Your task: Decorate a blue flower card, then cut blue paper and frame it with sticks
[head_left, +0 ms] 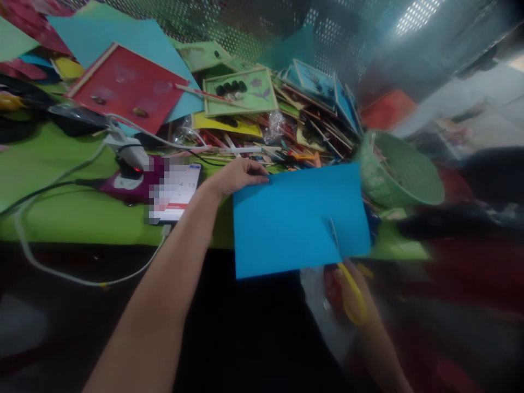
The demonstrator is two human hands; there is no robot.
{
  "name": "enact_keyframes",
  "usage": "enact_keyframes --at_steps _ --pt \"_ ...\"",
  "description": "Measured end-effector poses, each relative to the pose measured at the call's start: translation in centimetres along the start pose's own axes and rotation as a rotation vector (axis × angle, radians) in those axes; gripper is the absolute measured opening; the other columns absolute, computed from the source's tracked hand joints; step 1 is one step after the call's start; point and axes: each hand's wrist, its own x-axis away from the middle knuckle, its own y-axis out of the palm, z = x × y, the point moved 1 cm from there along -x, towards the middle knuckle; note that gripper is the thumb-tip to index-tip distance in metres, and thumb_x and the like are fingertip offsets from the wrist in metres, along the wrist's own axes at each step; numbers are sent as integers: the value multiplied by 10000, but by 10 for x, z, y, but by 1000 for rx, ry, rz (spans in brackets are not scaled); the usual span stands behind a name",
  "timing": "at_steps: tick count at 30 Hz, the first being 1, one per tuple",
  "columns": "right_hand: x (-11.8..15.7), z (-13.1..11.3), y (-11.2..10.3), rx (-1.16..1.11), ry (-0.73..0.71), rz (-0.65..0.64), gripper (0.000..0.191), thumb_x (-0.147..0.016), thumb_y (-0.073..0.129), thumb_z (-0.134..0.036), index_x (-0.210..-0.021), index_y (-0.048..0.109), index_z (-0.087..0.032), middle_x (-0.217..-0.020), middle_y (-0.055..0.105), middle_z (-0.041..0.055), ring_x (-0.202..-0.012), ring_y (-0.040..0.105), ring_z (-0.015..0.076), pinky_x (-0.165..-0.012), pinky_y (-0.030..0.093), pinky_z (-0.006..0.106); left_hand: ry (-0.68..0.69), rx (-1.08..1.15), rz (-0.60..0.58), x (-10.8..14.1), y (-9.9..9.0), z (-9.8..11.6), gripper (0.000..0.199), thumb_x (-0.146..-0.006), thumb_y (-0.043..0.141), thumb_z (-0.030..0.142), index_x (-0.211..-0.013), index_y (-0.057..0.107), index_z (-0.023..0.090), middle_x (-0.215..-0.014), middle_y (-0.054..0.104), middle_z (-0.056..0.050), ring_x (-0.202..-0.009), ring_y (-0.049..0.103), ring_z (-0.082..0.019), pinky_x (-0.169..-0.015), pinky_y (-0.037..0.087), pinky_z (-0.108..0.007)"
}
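A sheet of blue paper (pixel 286 224) spans the table's front edge in the middle of the head view. My left hand (pixel 245 176) pinches its upper edge, thumb and fingers closed on the paper. At the lower right, my right hand (pixel 352 278) is partly hidden behind yellow-handled scissors (pixel 355 303) and grips them. The scissors' blade lies across the sheet, with a cut running up from its lower edge. Blur hides the fingers of the right hand in part.
A phone (pixel 184 188) on a white cable lies left of the paper beside a purple power strip (pixel 131 185). Behind are framed craft pictures (pixel 241 91), a red panel (pixel 126 87) and many loose sticks. A green basket (pixel 403 169) stands to the right on the green table (pixel 82 218).
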Motion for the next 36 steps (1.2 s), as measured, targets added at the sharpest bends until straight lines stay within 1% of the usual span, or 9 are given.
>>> enact_keyframes --at_steps 5,7,10,14,18,21,24,31,36 --pt "0 -6 0 84 -7 10 540 -828 677 -771 -748 548 -253 -571 552 -1 -450 486 139 -432 399 292 -12 -5 1 1 0 1 310 -823 800 491 -997 823 236 -951 783 -29 -906 692 -197 -906 531 -346" --pt "0 -6 -1 93 -9 23 556 -820 666 -791 -738 540 -256 -551 533 -8 -436 470 135 -419 389 287 -11 -2 0 1 0 1 306 -830 793 490 -1002 823 239 -954 784 -28 -901 692 -192 -906 531 -345" --pt "-1 -3 -2 75 -3 35 553 -812 680 -788 -749 545 -256 -532 516 -20 -414 445 126 -398 362 278 -7 2 1 1 0 -1 304 -824 794 494 -991 825 241 -945 784 -23 -890 691 -190 -897 530 -338" --pt "-2 5 -4 16 5 8 508 -812 727 -735 -782 568 -253 -543 534 -17 -417 454 128 -387 342 275 -16 6 4 1 0 2 310 -815 796 503 -981 827 242 -939 785 -25 -888 691 -194 -879 535 -332" --pt "-2 10 -2 -84 10 17 470 -818 753 -689 -832 582 -252 -574 552 -22 -437 474 130 -394 348 272 -28 5 -2 2 1 5 324 -811 801 506 -993 826 239 -940 786 -28 -897 692 -199 -878 540 -334" --pt "-2 9 -2 -85 22 -5 446 -829 759 -665 -878 602 -251 -610 585 -12 -465 511 137 -412 375 274 -16 -2 -15 1 2 4 299 -819 803 483 -994 826 242 -946 785 -24 -899 694 -191 -898 536 -335" --pt "-3 7 -2 -82 27 -10 459 -821 757 -679 -888 606 -251 -613 587 -11 -470 512 139 -417 390 277 -15 -7 -23 0 4 0 286 -833 798 477 -998 823 244 -960 785 -22 -909 697 -187 -912 535 -335" --pt "-6 -3 -1 -10 11 54 491 -764 792 -695 -783 596 -244 -574 564 -8 -449 492 139 -398 376 279 -12 -9 -25 0 5 1 280 -833 798 463 -988 817 231 -966 787 -21 -919 697 -187 -929 535 -340" --pt "-4 -12 1 68 6 47 502 -766 789 -688 -692 558 -249 -524 538 -6 -428 480 139 -395 389 281 -15 -8 -22 0 5 3 267 -836 795 457 -976 812 231 -957 786 -19 -915 697 -184 -927 536 -340"
